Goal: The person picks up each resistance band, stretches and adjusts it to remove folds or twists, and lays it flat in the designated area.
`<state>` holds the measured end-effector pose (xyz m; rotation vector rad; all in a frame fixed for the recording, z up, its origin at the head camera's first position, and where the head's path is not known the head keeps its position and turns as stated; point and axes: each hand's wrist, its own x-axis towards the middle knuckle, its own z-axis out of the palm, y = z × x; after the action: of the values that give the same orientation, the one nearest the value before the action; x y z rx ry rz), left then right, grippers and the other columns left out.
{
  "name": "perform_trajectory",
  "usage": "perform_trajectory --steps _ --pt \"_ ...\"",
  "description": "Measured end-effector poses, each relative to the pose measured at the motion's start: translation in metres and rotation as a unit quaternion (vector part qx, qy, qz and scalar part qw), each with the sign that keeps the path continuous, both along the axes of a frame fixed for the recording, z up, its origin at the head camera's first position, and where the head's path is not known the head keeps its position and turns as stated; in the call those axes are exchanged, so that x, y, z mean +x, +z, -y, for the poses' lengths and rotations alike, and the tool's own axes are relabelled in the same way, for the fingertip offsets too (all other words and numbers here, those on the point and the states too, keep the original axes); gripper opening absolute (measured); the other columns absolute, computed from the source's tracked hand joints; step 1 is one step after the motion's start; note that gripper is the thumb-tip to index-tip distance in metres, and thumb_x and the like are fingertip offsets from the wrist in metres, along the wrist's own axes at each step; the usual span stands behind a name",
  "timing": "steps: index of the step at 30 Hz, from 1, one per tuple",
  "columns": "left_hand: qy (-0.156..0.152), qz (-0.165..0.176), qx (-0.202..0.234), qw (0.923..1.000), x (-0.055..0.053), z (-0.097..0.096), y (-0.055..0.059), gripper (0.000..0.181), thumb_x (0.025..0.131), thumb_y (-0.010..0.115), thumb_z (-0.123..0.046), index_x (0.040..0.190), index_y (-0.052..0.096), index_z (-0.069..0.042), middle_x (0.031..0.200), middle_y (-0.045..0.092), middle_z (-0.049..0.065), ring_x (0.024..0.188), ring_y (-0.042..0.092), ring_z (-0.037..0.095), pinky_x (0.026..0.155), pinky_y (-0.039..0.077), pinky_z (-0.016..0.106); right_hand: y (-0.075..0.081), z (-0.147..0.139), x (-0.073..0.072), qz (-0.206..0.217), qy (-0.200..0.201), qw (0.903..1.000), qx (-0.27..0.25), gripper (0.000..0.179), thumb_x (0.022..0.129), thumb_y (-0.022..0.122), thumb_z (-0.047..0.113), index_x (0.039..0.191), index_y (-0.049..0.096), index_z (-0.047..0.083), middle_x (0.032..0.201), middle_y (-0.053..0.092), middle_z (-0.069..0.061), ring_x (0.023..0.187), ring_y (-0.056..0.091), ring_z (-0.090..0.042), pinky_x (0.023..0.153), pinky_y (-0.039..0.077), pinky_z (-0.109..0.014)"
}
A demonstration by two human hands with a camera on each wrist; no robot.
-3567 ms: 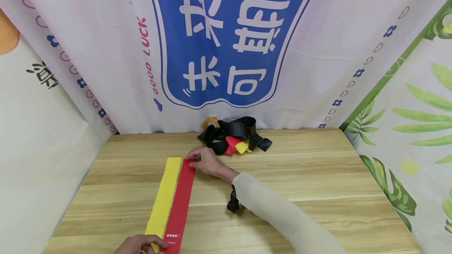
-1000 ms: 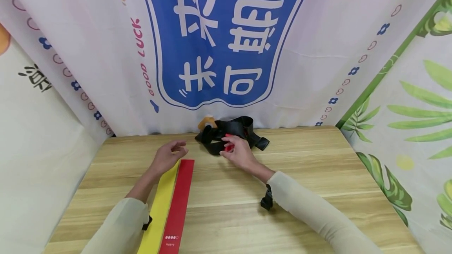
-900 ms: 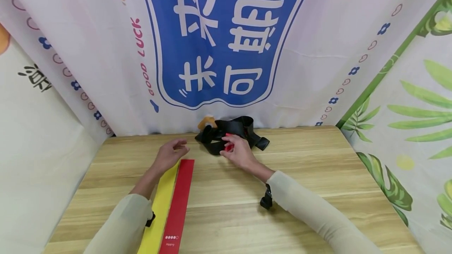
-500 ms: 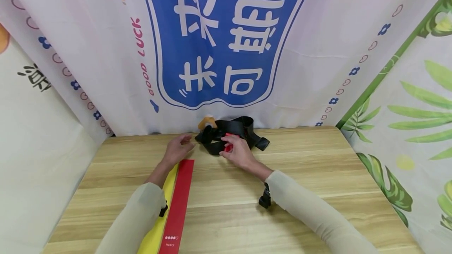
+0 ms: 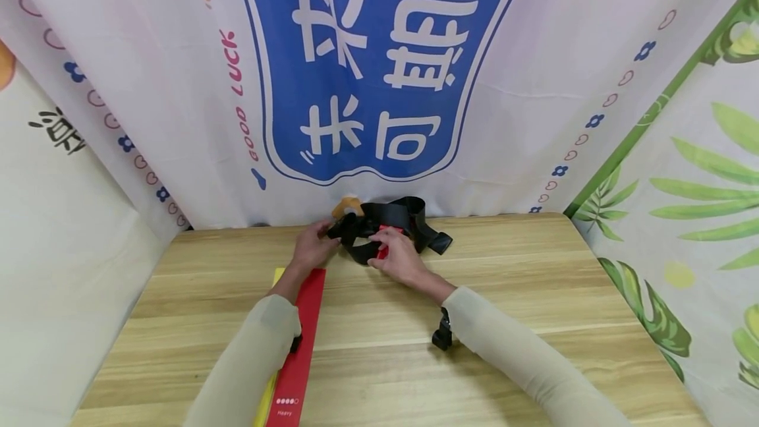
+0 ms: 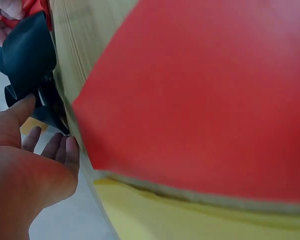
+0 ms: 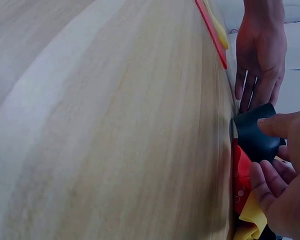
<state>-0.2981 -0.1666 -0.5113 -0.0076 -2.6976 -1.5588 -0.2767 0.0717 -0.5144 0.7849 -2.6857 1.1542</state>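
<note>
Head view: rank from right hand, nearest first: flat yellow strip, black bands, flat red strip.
1. Black bands, at the right hand.
2. Flat red strip, left of the hand.
3. Flat yellow strip, farther left, past the red.

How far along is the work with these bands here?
Apparently done: a red strip and a yellow strip are laid out side by side on the table. In hand: the left hand and right hand are at the black band; their grip is unclear. Probably left: straightening that band, which lies in loops; a red piece and yellow piece are bunched beside it.
</note>
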Motion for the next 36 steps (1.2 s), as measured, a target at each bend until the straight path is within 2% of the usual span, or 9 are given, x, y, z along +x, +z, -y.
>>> perform_trajectory --steps 5,10,13,18,21,25,27,31,36 --pt "-0.002 -0.03 -0.049 0.9984 -0.005 -0.006 -0.003 0.05 0.091 0.079 -0.006 0.137 0.064 0.006 0.139 0.065 0.027 0.134 0.058 0.042 0.116 0.043 0.052 0.0 0.0 -0.001 -0.013 -0.004 0.9998 0.011 0.042 0.085 0.089 0.011 0.123 0.075 -0.002 0.125 0.067 -0.014 0.093 0.071 -0.023 0.085 0.059 -0.038" --pt "0.006 -0.031 -0.09 0.9954 -0.01 -0.008 -0.005 0.046 0.091 0.078 -0.006 0.134 0.066 0.006 0.137 0.067 0.025 0.131 0.059 0.042 0.116 0.043 0.052 -0.001 -0.001 0.0 -0.024 -0.008 0.9994 0.023 0.025 0.085 0.088 0.009 0.108 0.08 0.003 0.118 0.068 -0.011 0.086 0.067 -0.02 0.081 0.057 -0.037" --pt "0.018 -0.016 -0.091 0.9955 -0.011 -0.009 -0.004 0.045 0.094 0.077 -0.008 0.136 0.066 0.004 0.138 0.067 0.024 0.133 0.058 0.041 0.117 0.042 0.051 -0.001 -0.002 0.0 -0.033 -0.011 0.9992 0.021 0.015 0.085 0.088 0.008 0.098 0.08 0.006 0.116 0.069 -0.01 0.086 0.067 -0.02 0.081 0.056 -0.037" --pt "0.031 -0.008 -0.087 0.9957 -0.009 -0.008 0.0 0.042 0.096 0.075 -0.009 0.136 0.067 0.001 0.136 0.068 0.023 0.129 0.06 0.039 0.113 0.046 0.051 0.001 -0.007 0.003 -0.035 -0.02 0.9991 0.011 0.012 0.085 0.087 0.008 0.089 0.077 0.005 0.117 0.071 -0.01 0.099 0.07 -0.027 0.088 0.055 -0.043" --pt "0.035 -0.013 -0.087 0.9955 -0.006 -0.004 0.002 0.043 0.096 0.075 -0.01 0.136 0.067 0.001 0.132 0.069 0.024 0.123 0.063 0.038 0.107 0.049 0.051 0.002 -0.009 0.003 -0.034 -0.026 0.999 0.007 0.014 0.084 0.088 0.01 0.087 0.075 0.005 0.118 0.073 -0.011 0.11 0.07 -0.03 0.093 0.055 -0.046" --pt "0.037 -0.001 -0.081 0.996 -0.003 0.003 0.003 0.043 0.096 0.075 -0.013 0.137 0.067 0.0 0.131 0.069 0.023 0.12 0.064 0.037 0.105 0.051 0.049 0.003 -0.013 0.002 -0.035 -0.035 0.9988 -0.007 0.015 0.084 0.088 0.011 0.087 0.075 0.004 0.116 0.074 -0.01 0.114 0.07 -0.029 0.097 0.056 -0.044" --pt "0.039 0.01 -0.071 0.9966 -0.002 0.008 0.003 0.044 0.096 0.074 -0.014 0.137 0.067 -0.001 0.132 0.068 0.022 0.121 0.063 0.036 0.106 0.05 0.049 0.004 -0.015 0.003 -0.03 -0.039 0.9985 -0.022 0.015 0.084 0.088 0.011 0.088 0.076 0.004 0.115 0.075 -0.01 0.114 0.07 -0.028 0.097 0.057 -0.043" --pt "0.041 0.012 -0.054 0.9977 0.002 0.017 0.003 0.042 0.096 0.074 -0.012 0.135 0.067 0.001 0.129 0.069 0.023 0.12 0.064 0.038 0.106 0.051 0.049 0.007 -0.019 0.003 -0.006 -0.048 0.9973 -0.054 0.013 0.086 0.087 0.011 0.089 0.075 0.006 0.115 0.076 -0.008 0.113 0.07 -0.025 0.097 0.056 -0.04" --pt "0.025 -0.002 -0.06 0.9979 0.007 0.026 0.006 0.038 0.096 0.074 -0.011 0.132 0.069 0.002 0.124 0.07 0.023 0.117 0.066 0.038 0.103 0.053 0.049 0.009 -0.025 0.006 0.033 -0.06 0.9944 -0.081 0.012 0.088 0.086 0.011 0.091 0.074 0.009 0.105 0.075 -0.003 0.092 0.065 -0.017 0.084 0.053 -0.031"
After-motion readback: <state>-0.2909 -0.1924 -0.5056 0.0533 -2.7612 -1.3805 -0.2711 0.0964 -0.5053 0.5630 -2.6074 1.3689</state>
